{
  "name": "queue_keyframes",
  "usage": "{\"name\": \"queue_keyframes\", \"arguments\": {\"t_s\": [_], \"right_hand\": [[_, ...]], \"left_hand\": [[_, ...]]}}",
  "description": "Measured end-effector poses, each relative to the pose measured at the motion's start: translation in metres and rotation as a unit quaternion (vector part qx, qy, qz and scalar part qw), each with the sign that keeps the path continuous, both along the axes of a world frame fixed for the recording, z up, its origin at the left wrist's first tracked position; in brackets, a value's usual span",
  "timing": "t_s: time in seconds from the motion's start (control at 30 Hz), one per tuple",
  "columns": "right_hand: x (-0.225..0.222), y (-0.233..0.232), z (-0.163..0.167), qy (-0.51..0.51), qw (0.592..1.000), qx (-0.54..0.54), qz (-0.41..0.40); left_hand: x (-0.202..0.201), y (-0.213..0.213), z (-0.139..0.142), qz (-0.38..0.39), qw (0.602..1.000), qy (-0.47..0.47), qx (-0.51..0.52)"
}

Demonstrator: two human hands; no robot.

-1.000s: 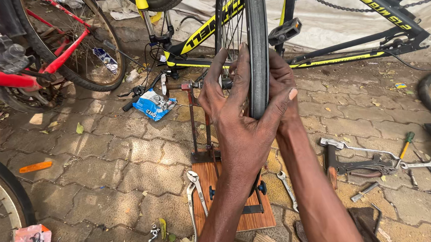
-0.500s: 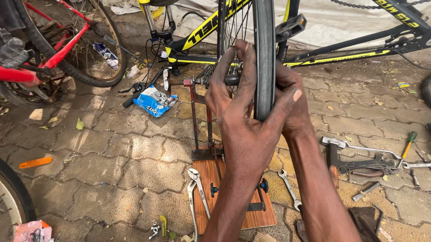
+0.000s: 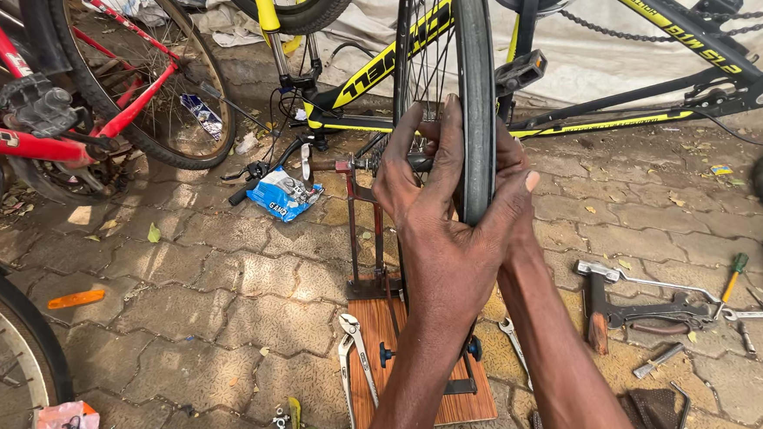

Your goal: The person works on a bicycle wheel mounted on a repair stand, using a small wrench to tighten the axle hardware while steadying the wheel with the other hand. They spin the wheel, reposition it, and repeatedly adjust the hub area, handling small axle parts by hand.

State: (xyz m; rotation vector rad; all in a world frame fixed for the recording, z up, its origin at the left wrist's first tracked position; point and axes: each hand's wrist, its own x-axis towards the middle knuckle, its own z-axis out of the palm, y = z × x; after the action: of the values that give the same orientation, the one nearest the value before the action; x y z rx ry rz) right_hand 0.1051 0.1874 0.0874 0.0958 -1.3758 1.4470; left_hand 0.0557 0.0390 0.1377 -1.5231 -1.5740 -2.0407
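A bicycle wheel with a black tyre [image 3: 476, 88] stands upright in a metal truing stand [image 3: 363, 233] on a wooden base [image 3: 379, 328]. My left hand [image 3: 429, 203] grips the tyre from the left, fingers spread up along the rim and spokes. From the right, my right hand [image 3: 512, 190] wraps the tyre, its thumb pressed on the tread. Both forearms reach up from the bottom of the view.
Pliers [image 3: 350, 351] and a spanner [image 3: 514, 342] lie by the base. More tools, with a hammer [image 3: 595, 308] and screwdriver [image 3: 733, 273], lie right. A yellow-black bicycle [image 3: 635, 71] lies behind, a red one [image 3: 38, 128] at left. A blue packet [image 3: 280, 194] and another wheel [image 3: 14, 347] sit left.
The view has shifted slightly; both hands stay clamped on the tyre, with my left fingers stretched a little higher along the rim.
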Motion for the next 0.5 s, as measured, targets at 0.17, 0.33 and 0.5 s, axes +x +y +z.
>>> {"name": "queue_keyframes", "arguments": {"t_s": [0.17, 0.33, 0.5], "right_hand": [[0.002, 0.007, -0.007, 0.017, 0.999, -0.004, 0.031], [-0.002, 0.006, -0.004, 0.076, 0.992, 0.009, 0.096], [0.001, -0.005, 0.002, 0.029, 0.996, 0.037, 0.073]], "left_hand": [[0.002, -0.001, -0.005, -0.013, 1.000, -0.010, 0.008], [0.002, 0.001, -0.014, -0.003, 1.000, 0.005, 0.014], [0.001, 0.004, -0.017, -0.011, 1.000, -0.003, 0.015]]}}
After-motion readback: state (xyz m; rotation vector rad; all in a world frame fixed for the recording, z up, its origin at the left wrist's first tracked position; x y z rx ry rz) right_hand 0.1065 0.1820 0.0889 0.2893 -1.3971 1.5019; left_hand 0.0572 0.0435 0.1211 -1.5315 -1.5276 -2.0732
